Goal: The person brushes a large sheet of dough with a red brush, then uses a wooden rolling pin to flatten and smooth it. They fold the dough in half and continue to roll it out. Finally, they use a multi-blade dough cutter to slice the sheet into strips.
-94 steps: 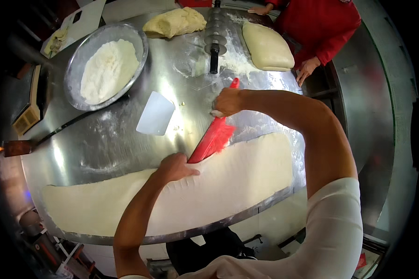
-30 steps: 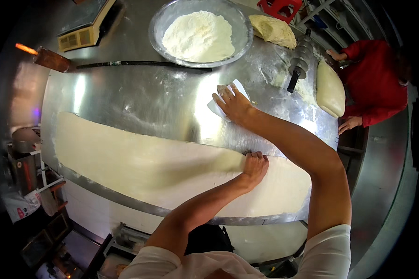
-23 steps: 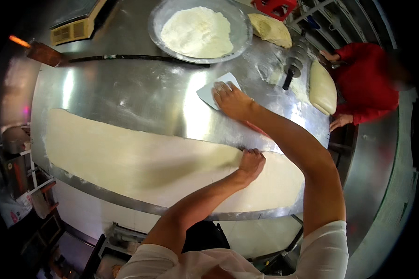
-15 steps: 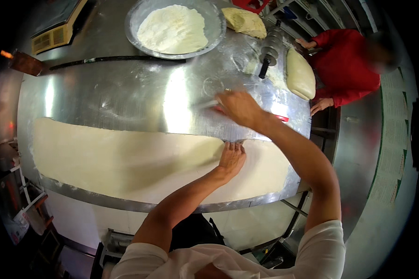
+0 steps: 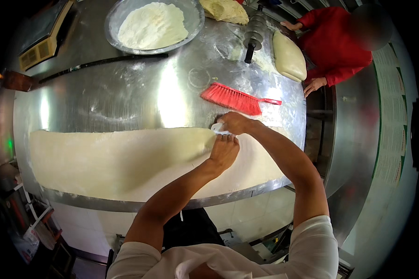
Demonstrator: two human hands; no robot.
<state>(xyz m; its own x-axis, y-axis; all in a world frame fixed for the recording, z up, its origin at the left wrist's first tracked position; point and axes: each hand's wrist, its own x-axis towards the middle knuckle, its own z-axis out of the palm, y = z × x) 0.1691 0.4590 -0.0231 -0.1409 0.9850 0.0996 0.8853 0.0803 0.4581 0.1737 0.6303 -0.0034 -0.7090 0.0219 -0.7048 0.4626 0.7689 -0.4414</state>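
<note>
A long flat dough sheet (image 5: 102, 158) lies along the near side of the steel table (image 5: 102, 109). My right hand (image 5: 233, 123) is closed on a pale plastic scraper (image 5: 218, 128) at the sheet's far edge. Just nearer, my left hand (image 5: 225, 151) grips that edge with curled fingers; what lies under its fingertips is hidden. A red brush (image 5: 230, 99) lies beyond my hands, bristles and handle showing.
A metal bowl of flour (image 5: 151, 25), a rough dough lump (image 5: 223, 10), a bladed roller (image 5: 253, 35) and a smooth dough block (image 5: 288, 56) stand at the back. A scale (image 5: 44, 37) and black rod sit left. A co-worker in red (image 5: 330, 42) stands right.
The red brush was let go onto the table. My right hand took up the scraper and has brought it down to the dough's edge, beside my left hand.
</note>
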